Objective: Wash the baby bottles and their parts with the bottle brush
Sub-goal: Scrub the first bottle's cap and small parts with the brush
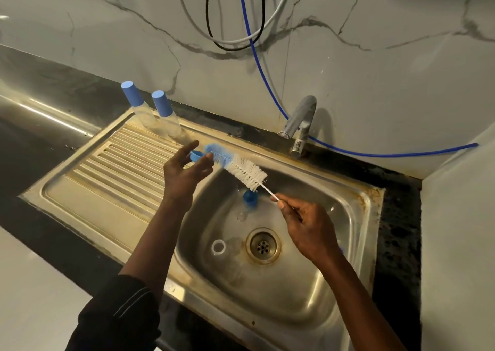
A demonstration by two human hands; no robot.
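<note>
Two hands hover over a steel sink [294, 302]. The left hand [182, 174] pinches a round blue cap [195, 155]; the right hand [308, 224] pinches the wire stem of a bristly brush [241, 167].

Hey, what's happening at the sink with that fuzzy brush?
A person is washing baby bottle parts over the stainless steel sink. The right hand pinches the thin handle of the blue-and-white bristled bottle brush. The left hand holds a small blue plastic cap right at the brush's blue tip. Another blue part and a white ring lie in the basin. Two clear blue-capped bottles stand on the drainboard.
</note>
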